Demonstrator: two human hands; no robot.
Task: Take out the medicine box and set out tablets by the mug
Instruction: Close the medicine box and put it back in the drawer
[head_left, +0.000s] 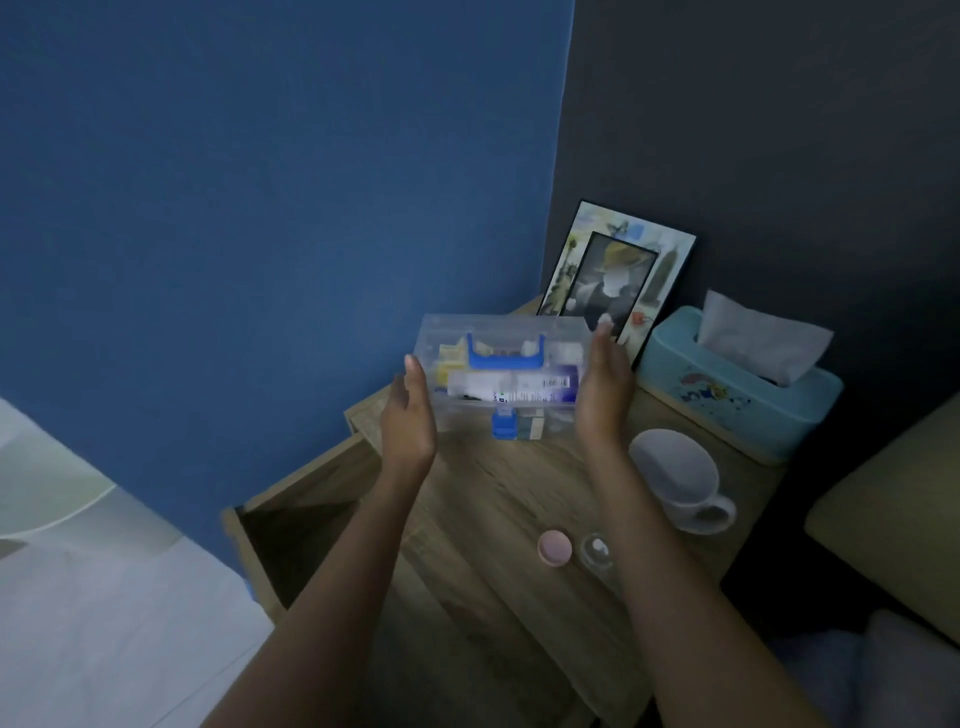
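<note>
Head cam view, pretty dim and a bit blurry: the clear plastic medicine box (501, 374) sits in the middle of the frame, held up off the wooden nightstand (498, 525) between two flat palms. Left hand (410, 415) presses against the box's left end, fingers straight and pointing up, and right hand (605, 384) does the same on the right end, so both hands are flat but clamping the box between them rather than wrapped around it. Box has a blue handle (505, 356) on the lid and a blue latch (504, 423) on the lower edge, with packets and a tube visible inside, labels too smeared to read.

Lower right of the box, a white mug (678, 480) stands on the nightstand, and just below it toward centre-bottom there's a pink cap (555, 546) next to a small clear bottle (597, 553). Teal tissue box (737, 395) is at the right, picture frame (615, 278) leaning on the dark wall behind it. Open drawer (296, 525) sticks out at the lower left of the nightstand
</note>
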